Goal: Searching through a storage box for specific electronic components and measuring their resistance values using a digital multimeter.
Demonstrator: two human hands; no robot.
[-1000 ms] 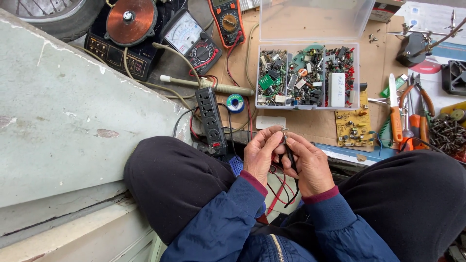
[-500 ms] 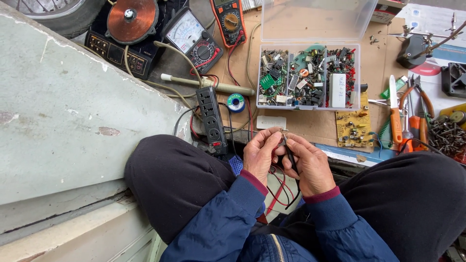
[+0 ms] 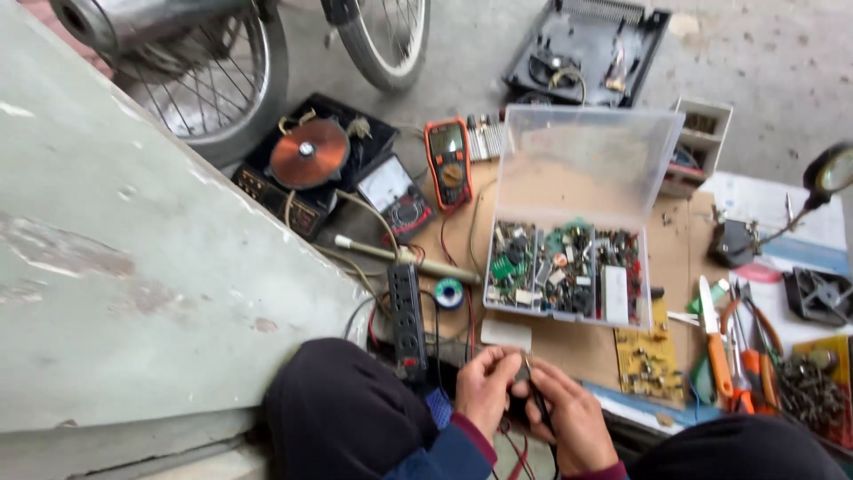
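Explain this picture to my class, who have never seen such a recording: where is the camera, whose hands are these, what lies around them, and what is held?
The camera sits on a person's head and looks down, so the left hand and right hand are the wearer's own. They meet over the lap, pinching a thin dark probe; what exactly it touches is too small to tell. On the brown board ahead lie an open clear parts box, an orange multimeter, a black power strip, a solder reel and orange-handled pliers.
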